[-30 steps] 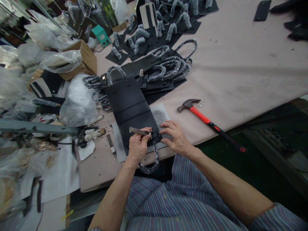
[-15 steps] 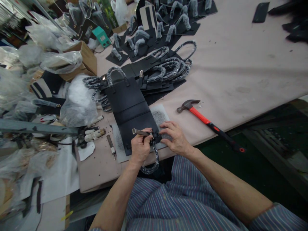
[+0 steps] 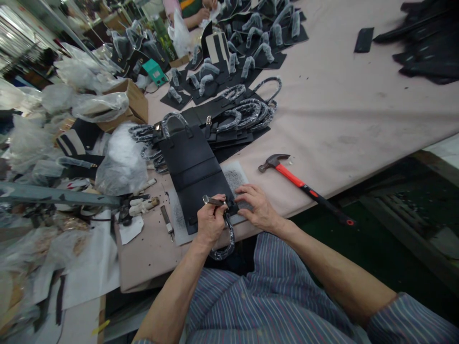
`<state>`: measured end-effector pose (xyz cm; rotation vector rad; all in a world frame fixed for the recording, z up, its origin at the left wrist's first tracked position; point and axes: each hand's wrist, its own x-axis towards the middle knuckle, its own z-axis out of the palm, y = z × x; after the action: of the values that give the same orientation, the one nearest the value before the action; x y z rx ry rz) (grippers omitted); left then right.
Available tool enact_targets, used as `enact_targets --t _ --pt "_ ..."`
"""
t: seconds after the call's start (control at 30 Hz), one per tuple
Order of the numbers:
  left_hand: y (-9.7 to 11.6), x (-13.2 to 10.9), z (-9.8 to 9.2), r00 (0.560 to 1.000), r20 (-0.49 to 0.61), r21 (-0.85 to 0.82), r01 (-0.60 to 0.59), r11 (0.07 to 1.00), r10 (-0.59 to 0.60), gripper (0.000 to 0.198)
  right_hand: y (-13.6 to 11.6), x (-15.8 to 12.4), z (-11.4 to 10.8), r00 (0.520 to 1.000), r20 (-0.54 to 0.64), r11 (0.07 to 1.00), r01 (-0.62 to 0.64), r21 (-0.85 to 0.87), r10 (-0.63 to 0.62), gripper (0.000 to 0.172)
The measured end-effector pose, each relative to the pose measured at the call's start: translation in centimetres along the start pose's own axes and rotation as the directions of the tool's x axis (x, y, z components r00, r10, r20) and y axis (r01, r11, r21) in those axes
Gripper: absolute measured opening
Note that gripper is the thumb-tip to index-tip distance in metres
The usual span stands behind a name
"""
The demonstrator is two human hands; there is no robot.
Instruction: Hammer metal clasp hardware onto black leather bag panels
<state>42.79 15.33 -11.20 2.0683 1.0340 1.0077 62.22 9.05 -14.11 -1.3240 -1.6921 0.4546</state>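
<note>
A black bag panel (image 3: 195, 165) with plastic-wrapped handles lies on a speckled pale slab (image 3: 234, 176) at the table's near edge. My left hand (image 3: 211, 222) is closed around a metal punch (image 3: 211, 200), held tilted over the panel's near right corner. Beside that corner, my right hand (image 3: 258, 208) rests with its fingers apart and curved, fingertips at or close to the panel's edge. The near wrapped handle (image 3: 226, 248) hangs over the table edge between my hands. To the right lies a claw hammer (image 3: 294, 177) with a red and black handle, touched by neither hand.
Behind the panel are stacked bag pieces with wrapped handles (image 3: 251, 114). A second slim tool (image 3: 167, 222) lies left of the slab. Plastic bags (image 3: 120, 157) and a cardboard box (image 3: 134, 105) crowd the left. Another person's arm (image 3: 195, 19) shows at the far side.
The view has shifted a little, bringing another person's arm in at the top. The punch in my left hand is tilted slightly differently. My right hand stays beside the panel's corner.
</note>
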Motion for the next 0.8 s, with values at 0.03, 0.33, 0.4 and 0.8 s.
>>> enact_targets --t 0.03,0.33,0.4,0.8 --pt "0.0 0.0 0.0 1.0 0.001 0.0 -0.004 1.0 0.004 0.014 0.0 0.0 -0.3 1.0 0.001 1.0 0.002 -0.007 -0.002 0.025" --pt "0.2 0.1 0.1 0.997 0.056 -0.033 0.05 0.998 -0.048 0.016 2.7 -2.2 -9.4 0.927 -0.217 0.71 -0.375 -0.596 0.307 0.032" --pt "0.2 0.1 0.1 0.995 0.066 -0.037 0.081 0.996 -0.079 0.016 3.1 -2.6 -11.3 0.856 -0.137 0.557 -0.437 -0.706 0.498 0.026" --pt "0.7 0.3 -0.5 0.984 0.115 -0.068 0.142 0.988 -0.133 0.012 -4.4 -2.9 -10.8 0.366 0.256 0.258 -0.892 0.371 0.895 0.019"
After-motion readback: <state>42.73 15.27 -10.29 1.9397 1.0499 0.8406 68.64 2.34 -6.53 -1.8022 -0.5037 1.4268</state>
